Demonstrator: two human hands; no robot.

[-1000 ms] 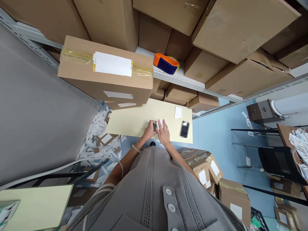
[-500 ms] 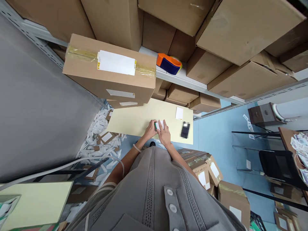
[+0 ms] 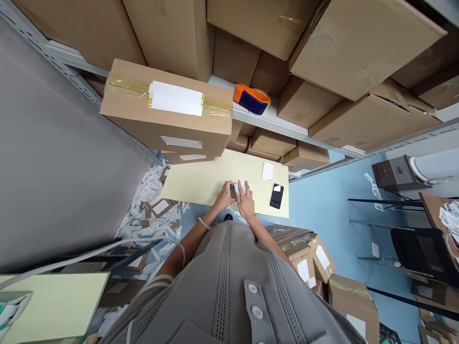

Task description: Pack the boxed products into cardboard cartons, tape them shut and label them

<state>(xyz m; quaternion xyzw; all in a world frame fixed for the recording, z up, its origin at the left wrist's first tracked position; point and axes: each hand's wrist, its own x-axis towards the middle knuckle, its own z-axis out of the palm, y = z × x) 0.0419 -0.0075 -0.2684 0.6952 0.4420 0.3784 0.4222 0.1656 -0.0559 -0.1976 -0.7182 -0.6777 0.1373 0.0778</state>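
Two bare hands are together, clamped around one small white-and-green pack (image 3: 239, 187) near the front edge of the pale table (image 3: 193, 181). The left hand (image 3: 225, 195) grips the green side, while the right hand (image 3: 245, 202) has its fingers spread over the white part. Half a second ago only a thin strip of green showed by the left fingertips; now a broader dark-green side shows. The pack seems to have been tilted or turned slightly, with both hands at much the same spot, which suggests that it is being worked within the grip. Whether it touches the table, or is open, cannot be told at this size. On the person's right, a white paper (image 3: 267, 170) and a dark phone (image 3: 276, 197) with a white patch lie near each other, in the same places on the table as before.
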